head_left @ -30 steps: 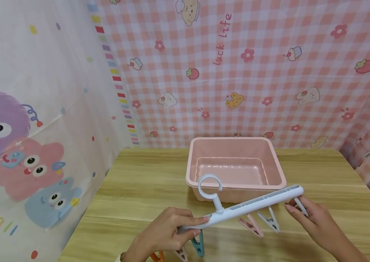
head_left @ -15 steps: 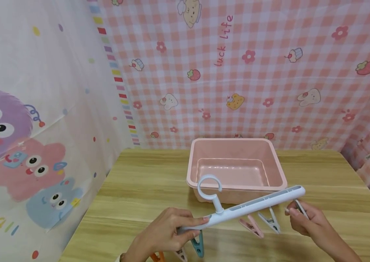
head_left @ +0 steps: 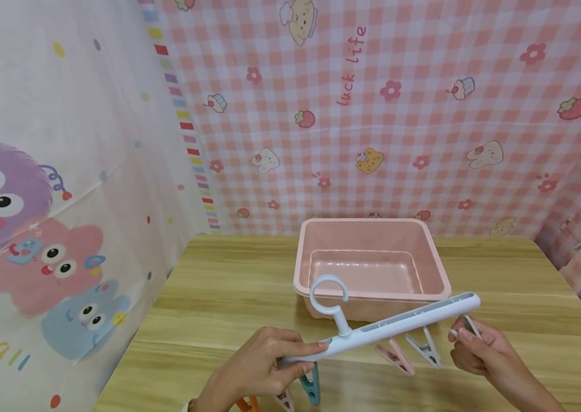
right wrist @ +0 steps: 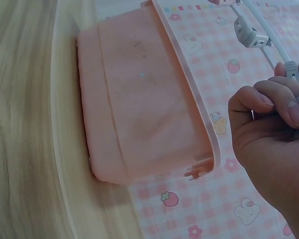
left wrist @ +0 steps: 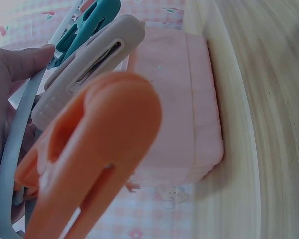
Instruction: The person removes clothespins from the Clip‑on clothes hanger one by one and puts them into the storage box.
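Note:
In the head view a pale blue hanger with a ring-shaped hook is held aloft, tilted up to the right. My left hand grips its lower left end between thumb and fingers. My right hand pinches a greyish clothespin at the hanger's right end, partly hidden by the fingers. Below the bar hang a pink clothespin, a pale grey clothespin and a teal clothespin. The left wrist view shows an orange clothespin close up, with a beige clothespin behind it.
A pink plastic bin stands on the wooden table just behind the hanger, its inside visible. A pink checked cloth hangs behind the table, and a white cartoon-printed sheet hangs at the left.
My right fingers have curled further around the greyish clothespin, and that hand has turned slightly. The hanger and my left hand have hardly moved.

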`<state>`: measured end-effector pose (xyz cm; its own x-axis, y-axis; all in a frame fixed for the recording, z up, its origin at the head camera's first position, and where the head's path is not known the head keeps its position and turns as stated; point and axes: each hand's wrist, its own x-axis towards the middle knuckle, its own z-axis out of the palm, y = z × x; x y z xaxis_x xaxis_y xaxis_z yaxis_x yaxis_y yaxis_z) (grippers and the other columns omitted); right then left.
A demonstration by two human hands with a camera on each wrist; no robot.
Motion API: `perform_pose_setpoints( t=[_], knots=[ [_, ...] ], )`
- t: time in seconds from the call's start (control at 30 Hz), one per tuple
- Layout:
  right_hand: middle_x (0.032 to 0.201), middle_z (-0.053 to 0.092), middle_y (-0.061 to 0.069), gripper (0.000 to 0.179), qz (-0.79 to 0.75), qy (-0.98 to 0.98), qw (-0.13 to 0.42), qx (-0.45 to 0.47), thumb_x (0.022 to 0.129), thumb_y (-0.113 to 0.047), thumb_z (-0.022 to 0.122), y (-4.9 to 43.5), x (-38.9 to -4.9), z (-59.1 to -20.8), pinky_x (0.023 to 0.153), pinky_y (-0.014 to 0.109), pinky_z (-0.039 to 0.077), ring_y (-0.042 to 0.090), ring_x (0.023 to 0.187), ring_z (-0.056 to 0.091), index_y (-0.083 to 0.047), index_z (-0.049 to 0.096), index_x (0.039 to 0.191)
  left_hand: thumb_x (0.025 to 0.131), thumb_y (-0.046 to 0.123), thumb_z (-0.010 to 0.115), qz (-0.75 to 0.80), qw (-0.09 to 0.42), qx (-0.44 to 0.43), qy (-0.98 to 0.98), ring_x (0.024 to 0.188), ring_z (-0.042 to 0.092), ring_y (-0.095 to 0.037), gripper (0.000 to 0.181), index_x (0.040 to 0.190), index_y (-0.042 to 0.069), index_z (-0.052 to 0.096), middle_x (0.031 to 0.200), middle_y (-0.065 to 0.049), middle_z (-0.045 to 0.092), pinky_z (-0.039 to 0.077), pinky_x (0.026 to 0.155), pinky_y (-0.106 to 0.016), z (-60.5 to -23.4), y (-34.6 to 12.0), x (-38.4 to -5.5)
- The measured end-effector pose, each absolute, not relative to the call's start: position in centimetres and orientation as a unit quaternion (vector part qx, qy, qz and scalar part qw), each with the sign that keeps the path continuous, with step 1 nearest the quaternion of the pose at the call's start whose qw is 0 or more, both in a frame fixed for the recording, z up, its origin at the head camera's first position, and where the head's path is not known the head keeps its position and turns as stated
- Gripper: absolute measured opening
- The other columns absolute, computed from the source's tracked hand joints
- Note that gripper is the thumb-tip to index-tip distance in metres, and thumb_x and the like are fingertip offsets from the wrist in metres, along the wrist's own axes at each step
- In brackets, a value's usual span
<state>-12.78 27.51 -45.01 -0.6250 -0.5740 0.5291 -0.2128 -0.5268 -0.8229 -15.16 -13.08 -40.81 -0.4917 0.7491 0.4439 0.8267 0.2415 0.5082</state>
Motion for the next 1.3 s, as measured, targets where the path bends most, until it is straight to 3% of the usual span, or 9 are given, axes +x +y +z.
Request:
perform_pose_setpoints(
  t=[0.33,0.57,0.73,0.83,0.93,1.07,1.2,1.3],
  knots=[
    [0.061,0.021,0.007,0.054,-0.765,0.508,0.103,-0.383,0.104,0.012,0.008,27.7,-12.5,-45.0,0.045,0.030,0.013,0.018,0.048,0.014,-0.006,0.057,0.119,0.086,0.007,0.077,-0.355,0.063,-0.507,-0.783,0.065,0.037,0.010,0.038,0.124,0.010,0.074,0.078,0.000,0.071,0.032,0.054,-0.001,-40.7,-13.1,-15.1],
    [0.062,0.022,0.010,0.046,-0.707,0.633,0.040,-0.314,0.106,0.011,0.021,27.9,-11.8,-44.6,0.044,0.034,0.015,0.022,0.050,0.017,-0.014,0.058,0.112,0.087,0.007,0.077,-0.358,0.053,-0.500,-0.787,0.065,0.038,0.011,0.037,0.123,0.011,0.075,0.077,0.001,0.071,0.032,0.054,-0.001,-40.6,-13.1,-15.0],
    [0.063,0.027,0.010,0.044,-0.646,0.713,-0.035,-0.269,0.103,0.014,0.031,27.7,-11.4,-44.4,0.040,0.033,0.019,0.024,0.051,0.020,-0.017,0.061,0.109,0.087,0.007,0.077,-0.362,0.049,-0.496,-0.788,0.065,0.037,0.011,0.037,0.124,0.011,0.074,0.077,0.001,0.070,0.031,0.054,-0.002,-40.6,-13.1,-15.0],
    [0.066,0.037,0.001,0.036,-0.576,0.782,-0.097,-0.218,0.102,0.012,0.041,27.4,-11.1,-44.2,0.042,0.031,0.027,0.020,0.053,0.029,-0.017,0.061,0.105,0.087,0.006,0.077,-0.364,0.045,-0.493,-0.789,0.064,0.037,0.010,0.037,0.124,0.011,0.074,0.077,0.000,0.071,0.031,0.054,-0.002,-40.6,-13.1,-15.0],
    [0.079,0.052,-0.010,0.023,-0.497,0.838,-0.143,-0.177,0.100,0.008,0.050,27.3,-11.0,-44.1,0.051,0.024,0.039,0.009,0.064,0.044,-0.012,0.061,0.104,0.087,0.006,0.077,-0.364,0.041,-0.492,-0.790,0.064,0.036,0.010,0.038,0.125,0.011,0.073,0.076,0.000,0.070,0.030,0.054,-0.002,-40.6,-13.2,-15.0],
    [0.092,0.061,-0.024,0.013,-0.413,0.879,-0.180,-0.153,0.099,0.002,0.059,27.6,-11.1,-43.9,0.064,0.013,0.044,-0.009,0.081,0.054,-0.008,0.064,0.106,0.087,0.006,0.077,-0.349,0.059,-0.507,-0.786,0.064,0.036,0.011,0.038,0.125,0.009,0.073,0.075,0.001,0.070,0.032,0.053,-0.002,-40.5,-13.2,-15.1],
    [0.095,0.067,-0.027,0.022,-0.320,0.900,-0.243,-0.170,0.093,-0.001,0.069,28.0,-11.2,-43.7,0.061,0.007,0.039,-0.014,0.078,0.053,-0.009,0.066,0.113,0.087,0.007,0.077,-0.336,0.076,-0.520,-0.782,0.063,0.038,0.011,0.038,0.125,0.010,0.073,0.075,0.003,0.070,0.033,0.052,-0.001,-40.5,-13.2,-15.1],
    [0.092,0.071,-0.021,0.025,-0.266,0.906,-0.276,-0.180,0.092,-0.003,0.071,28.1,-11.2,-43.5,0.058,0.009,0.034,-0.011,0.070,0.045,-0.009,0.066,0.115,0.088,0.008,0.076,-0.329,0.079,-0.523,-0.783,0.063,0.038,0.012,0.037,0.125,0.010,0.073,0.075,0.004,0.069,0.033,0.052,-0.001,-40.4,-13.2,-15.0]
  ],
)
